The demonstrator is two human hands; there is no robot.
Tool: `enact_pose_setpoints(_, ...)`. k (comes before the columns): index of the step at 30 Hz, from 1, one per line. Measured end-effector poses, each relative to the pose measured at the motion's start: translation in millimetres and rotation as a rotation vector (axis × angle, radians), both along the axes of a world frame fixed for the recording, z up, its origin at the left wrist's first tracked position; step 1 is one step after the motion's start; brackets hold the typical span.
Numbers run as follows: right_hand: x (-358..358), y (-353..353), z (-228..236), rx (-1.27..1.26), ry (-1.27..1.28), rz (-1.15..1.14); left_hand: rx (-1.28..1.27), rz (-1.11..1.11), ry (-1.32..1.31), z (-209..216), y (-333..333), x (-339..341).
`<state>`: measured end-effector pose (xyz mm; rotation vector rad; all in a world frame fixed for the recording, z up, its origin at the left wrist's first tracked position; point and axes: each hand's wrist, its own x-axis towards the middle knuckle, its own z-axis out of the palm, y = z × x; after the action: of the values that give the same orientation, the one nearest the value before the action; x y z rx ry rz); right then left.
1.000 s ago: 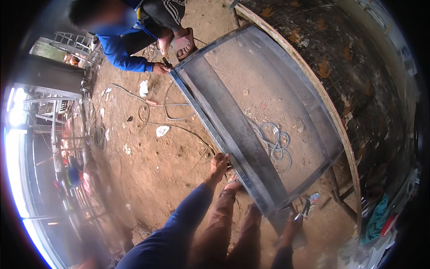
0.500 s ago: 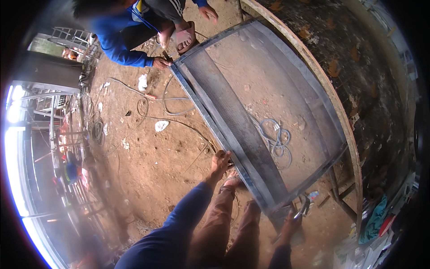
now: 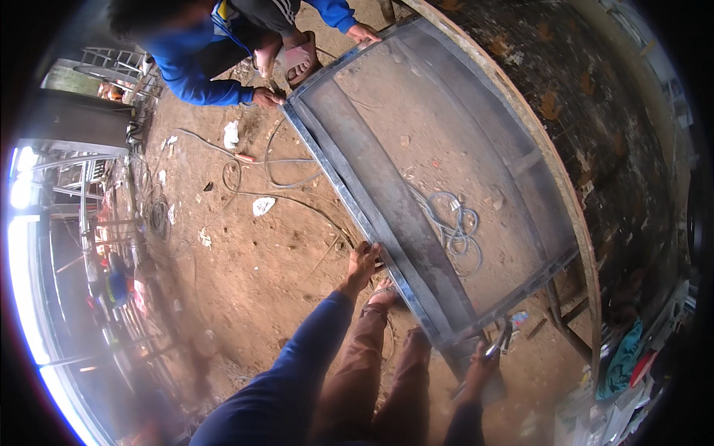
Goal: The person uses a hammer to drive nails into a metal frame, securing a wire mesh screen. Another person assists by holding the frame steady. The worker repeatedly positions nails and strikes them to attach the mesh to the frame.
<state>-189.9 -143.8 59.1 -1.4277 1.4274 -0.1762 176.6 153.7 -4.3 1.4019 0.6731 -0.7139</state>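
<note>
A large rectangular metal frame with dark mesh stretched across it (image 3: 405, 215) lies before me, and the ground shows through the mesh. My left hand (image 3: 364, 262) is closed on its left long edge, fingers curled at the rim. Beside the near right corner, my right hand (image 3: 482, 366) is closed around a hammer (image 3: 506, 336) with a dark head and a shiny neck; its grip is mostly hidden. Across from me, a crouching person in a blue jacket touches the far end with both hands, one at the far left corner (image 3: 266, 97), the other on the far edge (image 3: 362, 33).
A dark stained table with a curved-looking rim (image 3: 554, 141) borders the frame's right side. Cables (image 3: 286, 195) and white scraps (image 3: 262, 206) lie on the dirt floor. Metal racks and ladders (image 3: 89, 175) stand at the left. A teal cloth (image 3: 621, 360) is at the lower right.
The other person's hand at the far end has come down from the air onto the frame's far edge. My left hand has shifted slightly up along the rim; the hammer stays beside the near corner.
</note>
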Motion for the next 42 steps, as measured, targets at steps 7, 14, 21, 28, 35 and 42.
enact_pose_setpoints(7,2,-4,19,0.02,-0.012,-0.003,0.039,0.016,0.041,-5,-13,0)
enact_pose_setpoints(14,-5,-4,16,-0.015,0.038,-0.007,-0.009,0.023,0.024,-5,-4,-5)
enact_pose_setpoints(21,-6,5,23,-0.024,0.077,0.004,-0.025,-0.012,0.007,-25,1,4)
enact_pose_setpoints(28,-57,11,-10,-0.601,0.211,0.456,-0.086,-0.151,0.012,-105,90,-4)
enact_pose_setpoints(35,-41,7,62,-0.261,0.077,0.076,0.004,-0.154,0.056,-44,71,4)
enact_pose_setpoints(42,-106,-2,61,-0.286,0.219,0.001,1.37,-0.434,-0.735,-15,-7,-4)
